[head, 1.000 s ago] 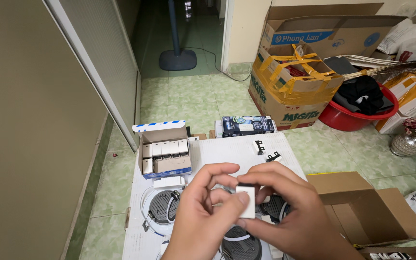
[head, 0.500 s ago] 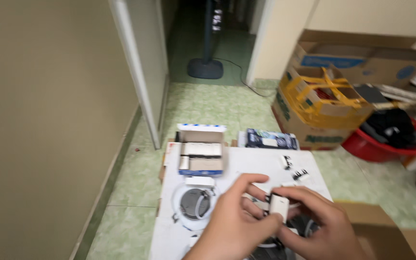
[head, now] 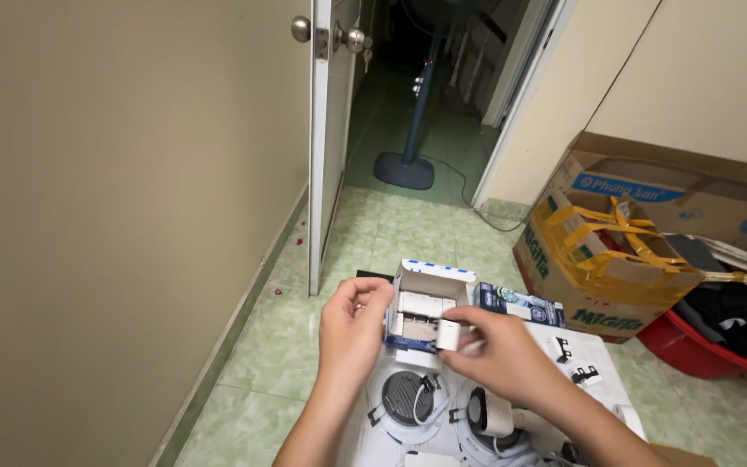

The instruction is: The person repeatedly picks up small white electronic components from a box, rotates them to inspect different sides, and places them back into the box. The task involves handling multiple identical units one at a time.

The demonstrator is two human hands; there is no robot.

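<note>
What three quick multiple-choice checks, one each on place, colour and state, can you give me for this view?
1. Where is the small white rectangular block?
A. Between the right hand's fingertips
B. On the green tiled floor
C. Inside the red plastic basin

2. What colour is the basin at the right?
A. Blue
B. Red
C. White

3. How is the small open cardboard box of white parts?
A. Taped shut
B. Crushed flat
C. Open at the top

Answers: 1 A, the right hand pinches it in front of the box. 2 B, its rim shows red. 3 C, its flap stands up, parts showing; the left hand is beside it.
</note>
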